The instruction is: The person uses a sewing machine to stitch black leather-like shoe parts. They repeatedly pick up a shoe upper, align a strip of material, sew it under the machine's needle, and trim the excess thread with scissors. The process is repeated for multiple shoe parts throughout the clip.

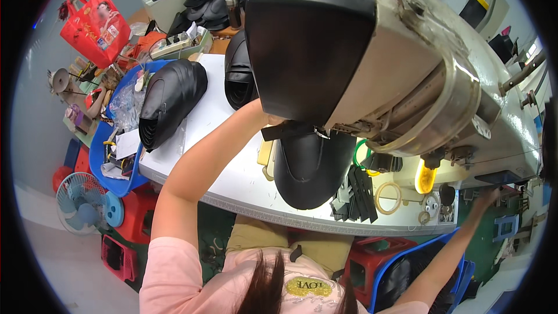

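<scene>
A large beige sewing machine [497, 134] with a black front cover [308, 40] fills the upper middle. Beneath its head lies a black leather piece [311, 174], rounded like a shoe upper. My left hand [273, 120] reaches in beside the head, at the far edge of that piece. Most of its fingers are hidden behind the cover. A short black strap [278, 132] shows just below it. Far to the right, my right hand [491, 195] is raised by the machine's right end, near a dark flat object [497, 178]. It is small and blurred, so its fingers cannot be made out.
Stacked black leather pieces [171, 99] lie on the white table [212, 174] at left, others [238, 75] behind. Black strips [361, 195], a tape roll [388, 199] and a lit lamp [425, 178] are right of the work. Blue bins [125, 183] and red stools [372, 256] stand around.
</scene>
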